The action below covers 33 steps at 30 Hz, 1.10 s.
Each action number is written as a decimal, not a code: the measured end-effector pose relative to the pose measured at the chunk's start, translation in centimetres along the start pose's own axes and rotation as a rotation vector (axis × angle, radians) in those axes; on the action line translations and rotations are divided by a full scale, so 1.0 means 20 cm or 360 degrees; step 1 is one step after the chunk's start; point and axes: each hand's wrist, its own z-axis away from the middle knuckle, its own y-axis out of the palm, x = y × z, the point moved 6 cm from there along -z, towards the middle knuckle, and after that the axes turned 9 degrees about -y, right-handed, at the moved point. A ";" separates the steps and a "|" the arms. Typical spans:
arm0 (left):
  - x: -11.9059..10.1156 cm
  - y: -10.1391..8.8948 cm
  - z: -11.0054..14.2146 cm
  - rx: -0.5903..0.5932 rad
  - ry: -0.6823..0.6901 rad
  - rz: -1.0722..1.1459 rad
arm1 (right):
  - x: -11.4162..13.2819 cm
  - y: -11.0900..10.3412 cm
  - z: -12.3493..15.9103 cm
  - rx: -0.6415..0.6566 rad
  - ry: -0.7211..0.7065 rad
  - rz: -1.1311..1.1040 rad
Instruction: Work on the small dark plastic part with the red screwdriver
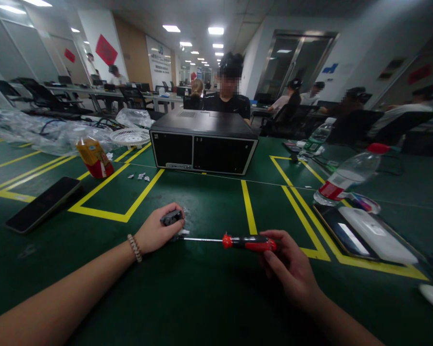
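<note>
My left hand (pixel 162 228), with a beaded bracelet at its wrist, is closed around a small dark grey part (pixel 171 217) resting close to the green table (pixel 202 293). What kind of part it is I cannot make out. In my right hand (pixel 290 264) is a red and black screwdriver (pixel 250 242), gripped by the end of its handle. The metal shaft lies nearly level and points left to the lower side of the grey part. A small whitish bit shows by the tip. Whether the tip touches the part is hidden.
A black computer case (pixel 204 151) lies ahead, with a person (pixel 229 98) behind it. At left are a phone-like device (pixel 45 202), an orange pouch (pixel 94 156) and a white basket (pixel 130 137). Phones (pixel 342 230) and a red-capped bottle (pixel 350 175) are at right. Yellow tape (pixel 248 206) marks the table.
</note>
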 end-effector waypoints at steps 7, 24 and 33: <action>0.01 0.00 0.00 0.0003 0.0007 0.0003 | 0.01 0.00 -0.02 0.0000 -0.0046 -0.0016; 0.02 0.00 -0.01 -0.0017 0.0023 0.0012 | 0.01 0.00 -0.03 -0.0018 -0.0028 0.0247; 0.02 0.00 -0.01 0.0003 0.0004 -0.0009 | 0.00 0.00 -0.01 -0.0023 -0.0021 0.0192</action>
